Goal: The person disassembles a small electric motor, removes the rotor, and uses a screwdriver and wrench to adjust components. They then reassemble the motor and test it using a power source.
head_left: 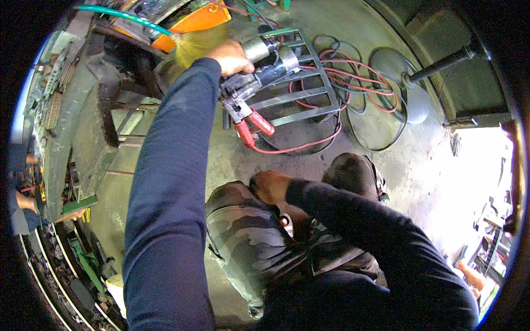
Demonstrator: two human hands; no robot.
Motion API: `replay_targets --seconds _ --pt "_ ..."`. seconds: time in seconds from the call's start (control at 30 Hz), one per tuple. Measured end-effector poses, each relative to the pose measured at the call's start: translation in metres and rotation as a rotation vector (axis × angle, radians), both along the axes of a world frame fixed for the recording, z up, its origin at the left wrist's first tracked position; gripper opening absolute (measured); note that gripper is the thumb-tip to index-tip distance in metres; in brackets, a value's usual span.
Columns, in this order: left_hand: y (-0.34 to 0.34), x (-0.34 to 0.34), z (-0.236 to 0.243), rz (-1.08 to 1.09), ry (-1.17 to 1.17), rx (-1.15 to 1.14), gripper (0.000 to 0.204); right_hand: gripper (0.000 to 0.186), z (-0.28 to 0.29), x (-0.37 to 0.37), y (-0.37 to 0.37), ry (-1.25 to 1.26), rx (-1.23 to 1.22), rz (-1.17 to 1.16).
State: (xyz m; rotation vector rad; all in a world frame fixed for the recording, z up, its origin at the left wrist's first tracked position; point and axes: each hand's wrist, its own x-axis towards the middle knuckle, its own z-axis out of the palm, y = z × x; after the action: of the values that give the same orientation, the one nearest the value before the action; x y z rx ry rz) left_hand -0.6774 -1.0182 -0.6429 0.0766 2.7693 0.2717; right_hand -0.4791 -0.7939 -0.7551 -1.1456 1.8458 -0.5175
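My left hand (232, 58) reaches far forward, its fingers curled over a grey metal tool (241, 88) with two thick cylinders and two red handle-like ends. This tool lies on a low slatted metal frame (301, 113) on the floor. A red hose or cable (295, 150) runs from one red end. My right hand (269, 186) is drawn back at the inner side of my left knee, palm down; its fingers are mostly hidden in shadow. A small shiny metal piece (285, 222) shows between my legs, too dark to name.
Coiled red and black cables (359, 83) lie right of the frame, beside a round base with a dark pole (441, 65). A heavy metal bench (83, 127) stands at left. Behind my left hand are yellow bristles (193, 48) and an orange panel (201, 19). Another person's hand (72, 215) shows at far left.
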Motion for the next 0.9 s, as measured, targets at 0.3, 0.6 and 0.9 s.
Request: replay_targets --seconds 0.3,0.6,0.9 --pt "-0.001 0.001 -0.007 0.077 0.054 0.03 0.06 0.048 -0.177 -0.01 -0.042 0.133 0.291 -0.227" --pt "0.0 0.005 -0.001 0.077 0.061 0.04 0.058 0.039 -0.223 -0.039 -0.048 0.523 0.307 -0.45" --pt "0.002 0.007 -0.001 0.058 0.074 0.027 0.055 0.037 -0.229 -0.09 -0.007 0.46 0.451 -0.472"
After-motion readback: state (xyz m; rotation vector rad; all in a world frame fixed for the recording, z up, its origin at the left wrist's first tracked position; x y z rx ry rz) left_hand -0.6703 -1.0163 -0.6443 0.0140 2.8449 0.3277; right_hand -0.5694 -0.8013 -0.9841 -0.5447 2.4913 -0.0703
